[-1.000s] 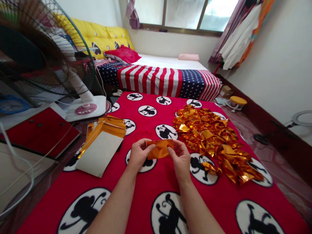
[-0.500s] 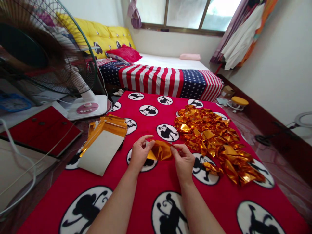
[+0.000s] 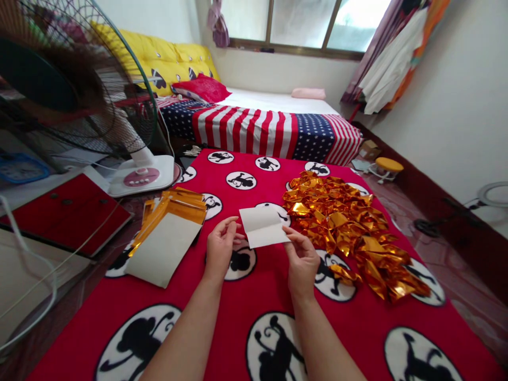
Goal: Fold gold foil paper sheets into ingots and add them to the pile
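Note:
A creased sheet of foil paper [image 3: 264,225], its white side up, is pinched at its right edge between the thumb and fingers of my right hand [image 3: 304,262]. Just left of the sheet is my left hand [image 3: 220,246], fingers loosely apart, and a small gap seems to separate them from the paper. To the left lies a stack of gold foil sheets [image 3: 184,205], partly covered by a plain white sheet [image 3: 164,248]. A large heap of folded gold foil pieces [image 3: 337,211] spreads out on the right, with a single folded piece [image 3: 344,274] near my right hand.
Everything rests on a red cloth [image 3: 222,338] with black-and-white monkey prints. At the left, a fan [image 3: 143,172] stands beside a red board [image 3: 67,211]. A bed [image 3: 254,127] is behind, and a yellow stool [image 3: 389,164] sits on the floor at the right.
The sheet between my hands showed gold before and now shows its white side, opened flatter. My left hand has come off it and shifted slightly left.

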The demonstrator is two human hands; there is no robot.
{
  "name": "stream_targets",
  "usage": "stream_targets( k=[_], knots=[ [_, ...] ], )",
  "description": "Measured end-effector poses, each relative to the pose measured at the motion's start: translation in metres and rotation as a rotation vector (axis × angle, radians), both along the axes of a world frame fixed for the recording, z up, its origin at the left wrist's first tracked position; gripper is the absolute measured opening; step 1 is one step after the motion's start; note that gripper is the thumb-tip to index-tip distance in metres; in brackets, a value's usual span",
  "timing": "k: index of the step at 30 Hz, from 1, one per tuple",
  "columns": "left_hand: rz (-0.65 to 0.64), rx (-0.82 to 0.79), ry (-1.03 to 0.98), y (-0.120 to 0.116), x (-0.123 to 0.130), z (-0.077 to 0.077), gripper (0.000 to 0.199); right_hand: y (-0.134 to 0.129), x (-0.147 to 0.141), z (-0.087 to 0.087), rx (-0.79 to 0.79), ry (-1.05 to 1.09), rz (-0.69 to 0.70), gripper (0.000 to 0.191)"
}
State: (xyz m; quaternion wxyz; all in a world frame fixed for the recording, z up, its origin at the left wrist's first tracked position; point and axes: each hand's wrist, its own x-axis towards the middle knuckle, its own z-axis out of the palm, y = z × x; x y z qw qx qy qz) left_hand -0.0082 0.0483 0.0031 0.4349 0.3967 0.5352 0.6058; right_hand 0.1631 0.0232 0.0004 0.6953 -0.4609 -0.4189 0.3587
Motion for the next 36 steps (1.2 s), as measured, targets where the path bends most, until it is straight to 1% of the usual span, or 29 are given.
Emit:
stream_targets(
  k=[5, 7, 11, 13, 15, 18, 20, 22, 23, 24, 25, 28, 30, 33, 34, 36],
  knots=[
    [-0.178, -0.064, -0.127, -0.001, 0.003, 0.002, 0.07, -0.001, -0.001, 0.001, 0.016, -0.037, 0.03, 0.008],
    [-0.184, -0.074, -0.15, 0.0, 0.004, 0.001, 0.076, -0.002, -0.001, 0.002, 0.02, -0.064, 0.044, 0.008],
    [-0.126, -0.065, -0.18, 0.002, 0.003, -0.002, 0.085, -0.003, -0.002, 0.003, 0.032, -0.084, 0.063, 0.006],
    [-0.155, -0.076, -0.234, 0.002, 0.003, -0.002, 0.083, -0.004, -0.002, 0.004, 0.04, -0.081, 0.098, 0.004],
    [-0.194, -0.084, -0.277, 0.002, 0.003, -0.002, 0.072, -0.004, -0.002, 0.004, 0.044, -0.087, 0.17, 0.003],
    [-0.162, -0.087, -0.225, 0.002, 0.003, -0.002, 0.058, -0.005, -0.002, 0.004, 0.057, -0.139, 0.252, 0.004],
    [-0.14, -0.081, -0.16, 0.001, 0.003, -0.002, 0.053, -0.005, -0.002, 0.003, 0.059, -0.194, 0.245, 0.016],
    [-0.162, -0.074, -0.121, 0.0, 0.002, -0.002, 0.051, -0.004, -0.001, 0.001, 0.042, -0.224, 0.245, 0.035],
    [-0.178, -0.073, -0.111, 0.0, 0.002, -0.002, 0.05, -0.003, -0.001, -0.001, 0.028, -0.231, 0.258, 0.042],
    [-0.189, -0.076, -0.104, 0.0, 0.002, -0.002, 0.049, -0.002, 0.0, -0.002, 0.017, -0.24, 0.276, 0.045],
    [-0.197, -0.079, -0.098, -0.001, 0.002, -0.001, 0.049, -0.001, 0.001, -0.003, 0.012, -0.26, 0.297, 0.043],
    [-0.206, -0.08, -0.123, 0.0, 0.004, -0.002, 0.049, 0.002, 0.002, -0.004, 0.013, -0.336, 0.348, 0.028],
    [-0.196, -0.077, -0.2, 0.002, 0.004, -0.002, 0.054, 0.002, 0.002, -0.004, 0.013, -0.345, 0.342, 0.02],
    [-0.158, -0.077, -0.304, 0.003, 0.002, -0.002, 0.062, 0.003, 0.004, -0.005, -0.003, -0.306, 0.242, 0.015],
    [-0.162, -0.076, -0.308, 0.002, 0.001, -0.001, 0.065, 0.004, 0.005, -0.006, -0.014, -0.283, 0.203, 0.014],
    [-0.212, -0.076, -0.271, 0.0, 0.0, 0.002, 0.073, 0.005, 0.007, -0.009, -0.038, -0.23, 0.147, 0.014]
  ],
)
